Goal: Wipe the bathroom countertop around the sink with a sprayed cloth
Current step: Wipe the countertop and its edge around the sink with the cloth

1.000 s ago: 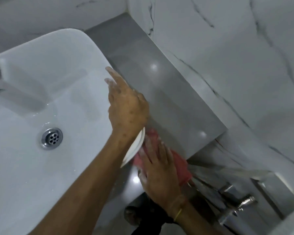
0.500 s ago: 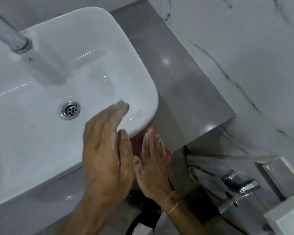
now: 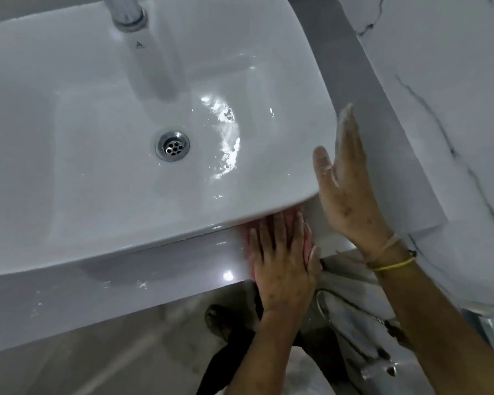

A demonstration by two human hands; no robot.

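Shift: cloth swapped from the banded right hand to the left since half a second ago; view now nearer the front edge.
Left hand [image 3: 283, 266]: flat, fingers spread, pressing the cloth down, not gripping it.
Cloth [image 3: 246, 238]: pink, on the grey countertop [image 3: 126, 283], tucked partly under the sink [image 3: 143, 246] at its front right corner.
Right hand [image 3: 347, 192]: open, empty, raised beside the sink's right rim.
Done, by judgement: right-hand strip looks clean and glossy.
Left: long front strip, with white specks showing; back not visible.
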